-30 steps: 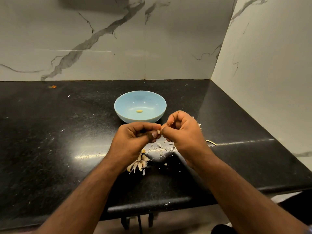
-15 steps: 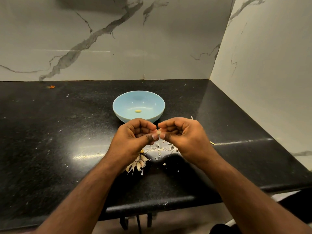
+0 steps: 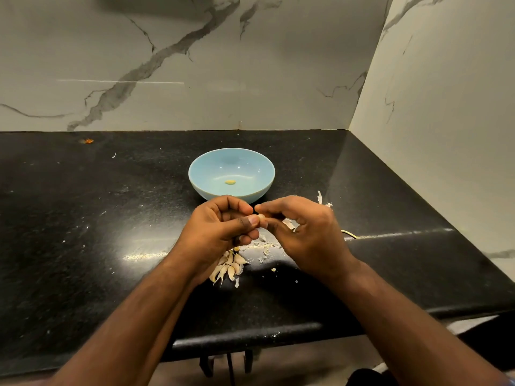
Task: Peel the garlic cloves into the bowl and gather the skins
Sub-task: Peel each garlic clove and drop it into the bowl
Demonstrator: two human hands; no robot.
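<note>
Two hands meet over the counter [image 3: 83, 246]: left hand [image 3: 220, 229] and right hand [image 3: 309, 235] both pinch one garlic clove [image 3: 261, 217], at 6 o'clock of the bowl [image 3: 200, 179]. One peeled clove [image 3: 230, 182] lies inside. Unpeeled cloves [image 3: 230, 267] and skins [image 3: 264, 250] lie at 6 o'clock of the hands.

Black countertop [image 3: 83, 246] — blue bowl [image 3: 206, 188], unpeeled cloves [image 3: 230, 267], scattered skins [image 3: 263, 256].

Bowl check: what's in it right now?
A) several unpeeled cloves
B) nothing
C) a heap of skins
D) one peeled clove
D: a single pale yellow clove lies at the bottom of the blue bowl, while the unpeeled cloves sit on the counter under the left hand.
</note>
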